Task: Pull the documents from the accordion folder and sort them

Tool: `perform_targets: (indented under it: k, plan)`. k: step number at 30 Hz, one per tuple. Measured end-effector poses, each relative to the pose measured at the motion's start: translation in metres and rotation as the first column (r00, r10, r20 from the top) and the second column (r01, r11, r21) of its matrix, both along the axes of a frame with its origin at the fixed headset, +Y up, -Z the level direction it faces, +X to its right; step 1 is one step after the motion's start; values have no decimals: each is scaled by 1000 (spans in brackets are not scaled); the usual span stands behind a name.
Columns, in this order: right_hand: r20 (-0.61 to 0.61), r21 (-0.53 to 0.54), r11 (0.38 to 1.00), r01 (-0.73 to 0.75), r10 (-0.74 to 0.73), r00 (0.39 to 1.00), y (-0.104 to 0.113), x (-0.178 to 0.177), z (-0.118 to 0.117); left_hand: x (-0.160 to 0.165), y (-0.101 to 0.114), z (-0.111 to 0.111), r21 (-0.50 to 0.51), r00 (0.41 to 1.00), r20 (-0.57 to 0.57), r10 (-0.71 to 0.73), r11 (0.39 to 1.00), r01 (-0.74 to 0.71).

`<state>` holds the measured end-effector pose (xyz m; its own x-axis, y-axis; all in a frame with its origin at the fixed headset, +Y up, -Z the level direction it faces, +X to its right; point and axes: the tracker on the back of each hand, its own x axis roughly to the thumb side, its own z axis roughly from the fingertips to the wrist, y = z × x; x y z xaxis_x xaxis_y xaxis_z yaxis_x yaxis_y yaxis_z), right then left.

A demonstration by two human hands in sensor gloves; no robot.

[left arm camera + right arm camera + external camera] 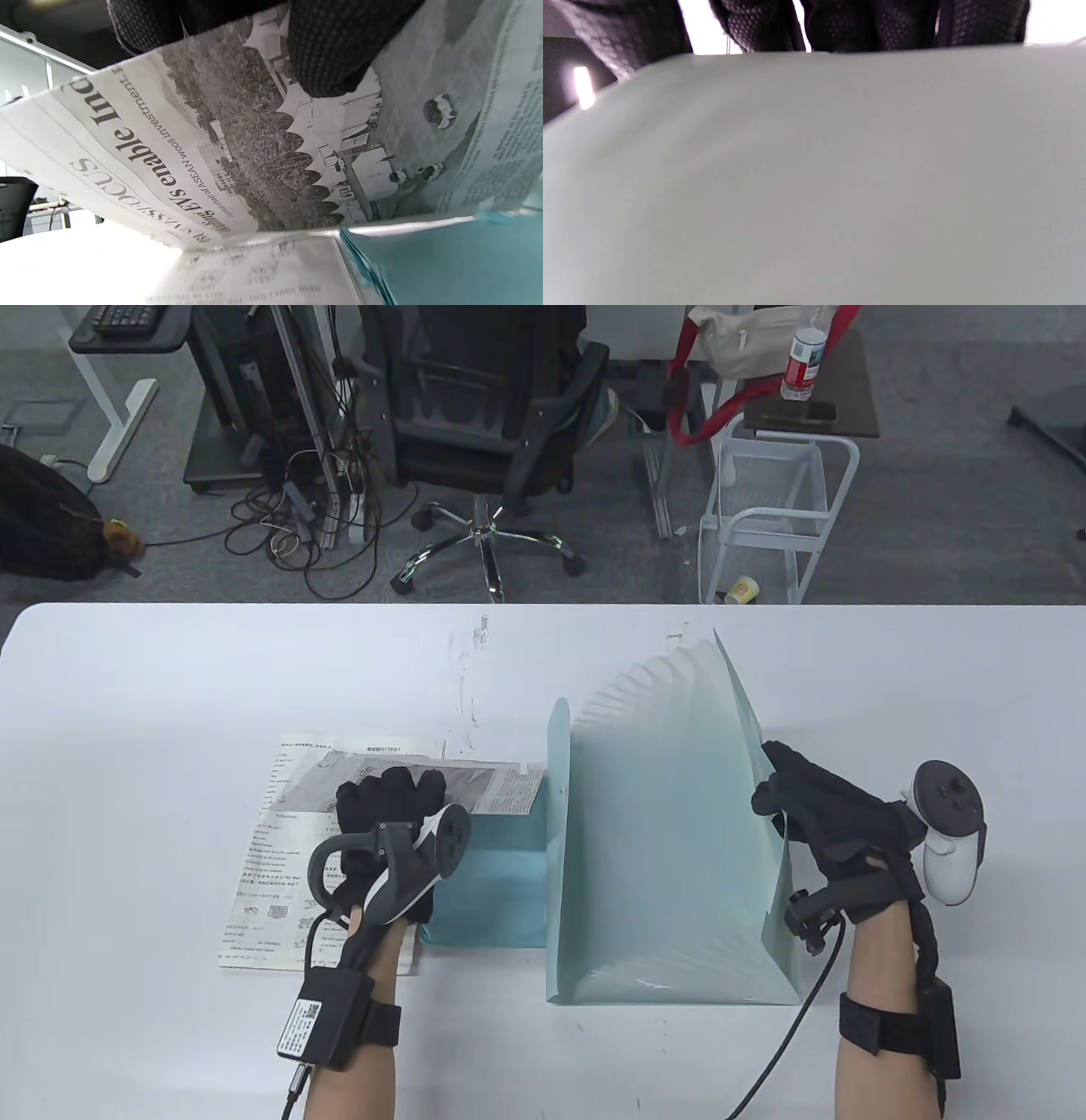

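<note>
A teal accordion folder (670,848) stands open on the white table, its pockets fanned out. My right hand (785,793) grips the top edge of its right outer panel, which fills the right wrist view (814,178) with my fingers (865,25) over its rim. My left hand (386,806) holds a newspaper page (484,789) left of the folder. In the left wrist view the newspaper (254,148) is raised at a slant under my fingers (331,51). Below it lies a printed worksheet (271,865), also seen in the left wrist view (263,271).
The folder's teal flap (488,891) lies flat on the table between my left hand and the folder, also in the left wrist view (458,262). Beyond the table's far edge stand an office chair (484,415) and a white wire cart (768,517).
</note>
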<state>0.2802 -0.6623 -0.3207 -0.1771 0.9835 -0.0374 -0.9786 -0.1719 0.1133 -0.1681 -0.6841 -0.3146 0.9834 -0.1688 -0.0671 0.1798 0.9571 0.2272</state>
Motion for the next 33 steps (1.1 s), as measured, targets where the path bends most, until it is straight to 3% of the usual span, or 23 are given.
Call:
perform_targets:
  k: [8, 14, 21, 26, 30, 33]
  plan:
    - [1, 0, 1000, -2, 2, 1000, 0, 0, 0, -1, -22, 4, -233, 999, -32, 31, 972, -38]
    - [-2, 0, 1000, -8, 8, 1000, 0, -1, 0, -15, -39, 5, -389, 970, -116, 212, 889, -240]
    - [-8, 1, 999, -37, 38, 999, 0, -6, -1, -24, -57, 6, -529, 945, -153, 290, 783, -326]
    - [-6, 10, 997, -81, 81, 997, 4, -13, 0, -25, -60, 11, -579, 952, -108, 288, 760, -295]
    - [-1, 21, 989, -149, 150, 989, 8, -25, 1, -31, -67, 15, -533, 913, -143, 383, 747, -397]
    - [3, 27, 975, -221, 221, 975, 10, -38, 3, -32, -66, 18, -601, 879, -140, 456, 667, -441]
